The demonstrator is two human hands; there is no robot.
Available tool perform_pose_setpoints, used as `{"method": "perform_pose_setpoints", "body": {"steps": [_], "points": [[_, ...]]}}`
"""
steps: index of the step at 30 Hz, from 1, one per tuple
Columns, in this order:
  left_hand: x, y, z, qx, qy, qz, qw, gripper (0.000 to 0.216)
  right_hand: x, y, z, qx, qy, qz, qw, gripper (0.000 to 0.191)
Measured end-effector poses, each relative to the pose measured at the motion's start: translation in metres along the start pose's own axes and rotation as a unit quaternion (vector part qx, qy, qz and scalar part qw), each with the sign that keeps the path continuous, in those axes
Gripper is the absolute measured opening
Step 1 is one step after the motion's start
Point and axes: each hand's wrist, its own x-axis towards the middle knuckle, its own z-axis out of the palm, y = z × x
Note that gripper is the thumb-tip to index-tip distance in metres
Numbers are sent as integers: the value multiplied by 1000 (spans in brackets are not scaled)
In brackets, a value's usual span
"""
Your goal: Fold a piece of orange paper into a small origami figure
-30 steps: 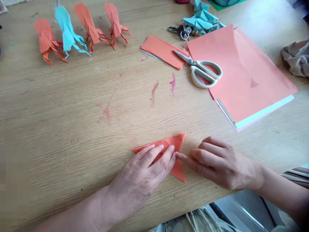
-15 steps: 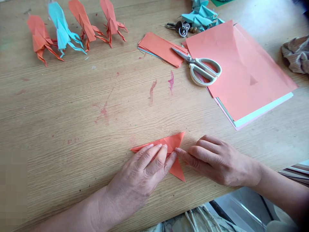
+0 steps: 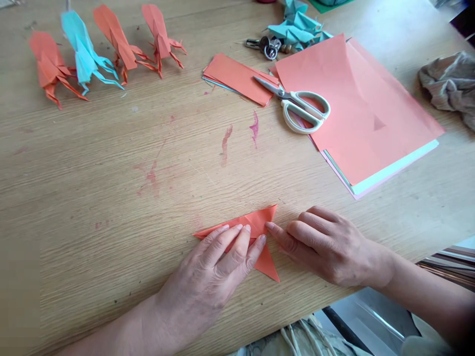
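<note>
A folded piece of orange origami paper (image 3: 256,221) lies on the table near its front edge, with a point to the left and two flared points on the right. Across its lower middle, my left hand (image 3: 211,277) presses with bent fingers, holding it down and covering part of it. My right hand (image 3: 326,244) is at the right edge of the paper, the index fingertip on it between the flared points. Its other fingers are curled in, and the thumb is hidden underneath.
Scissors (image 3: 306,111) rest on a stack of coloured sheets (image 3: 371,148) and cut orange strips (image 3: 237,79). Finished paper figures, orange and one blue (image 3: 87,52), stand at the back left. Keys (image 3: 269,47), teal folded pieces (image 3: 297,29) and a crumpled cloth (image 3: 449,84) lie farther back.
The whole view has shifted slightly, so things on the table appear a little farther left. Both hands keep nearly the same hold on the folded paper.
</note>
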Motion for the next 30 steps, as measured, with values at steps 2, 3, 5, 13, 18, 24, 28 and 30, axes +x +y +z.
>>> {"method": "perform_pose_setpoints", "body": {"steps": [2, 3, 5, 13, 18, 24, 28, 30], "points": [[1, 0, 0, 0, 2, -2, 1000, 44, 0, 0, 0, -6, 1, 4, 1000, 13], [1, 0, 0, 1, 2, -2, 1000, 44, 0, 0, 0, -8, 2, 7, 1000, 13], [1, 0, 0, 3, 5, -1, 1000, 44, -1, 0, 1, -13, 5, 14, 1000, 14], [-1, 0, 1, -1, 7, 2, 1000, 44, -2, -1, 2, -39, 12, 29, 999, 12], [0, 0, 2, -2, 5, 5, 1000, 43, -3, -2, 1, -48, 19, 45, 998, 11], [-1, 1, 3, -3, 1, 4, 1000, 45, -1, 1, 0, -10, -24, 3, 1000, 26], [-2, 1, 3, -4, -4, 2, 1000, 45, 1, 1, 1, 5, -68, 9, 998, 36], [-1, 1, 2, -3, -1, 0, 1000, 44, 1, -3, 2, 6, -72, 30, 997, 40]]}}
